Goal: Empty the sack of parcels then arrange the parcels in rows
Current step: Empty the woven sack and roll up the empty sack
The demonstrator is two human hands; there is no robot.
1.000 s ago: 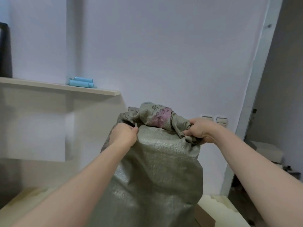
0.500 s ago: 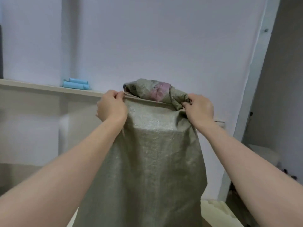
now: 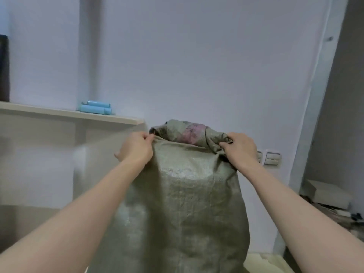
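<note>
Here the grey-green woven sack hangs upright in the middle of the view, held up by its upper end with its lower part running out of the bottom of the frame. The left hand is at the sack's upper left corner, its fingers curled and pinching the edge of the fabric between thumb and fingertips. The right hand is at the sack's upper right corner, its fingers closed round a bunched fold of the cloth. Between the two hands the fabric is rolled over into a crumpled hump, and on that hump sits a pink printed patch with dark marks; the print is too blurred to read. What the sack holds cannot be seen. Left of the sack and a little above its top, a pale shelf runs along the wall, with two light blue tubes lying on it and a dark object at the far left edge. Just right of the sack, behind the right wrist, are white wall switches. Further right of the sack and lower, a pale box rests on some clutter.
</note>
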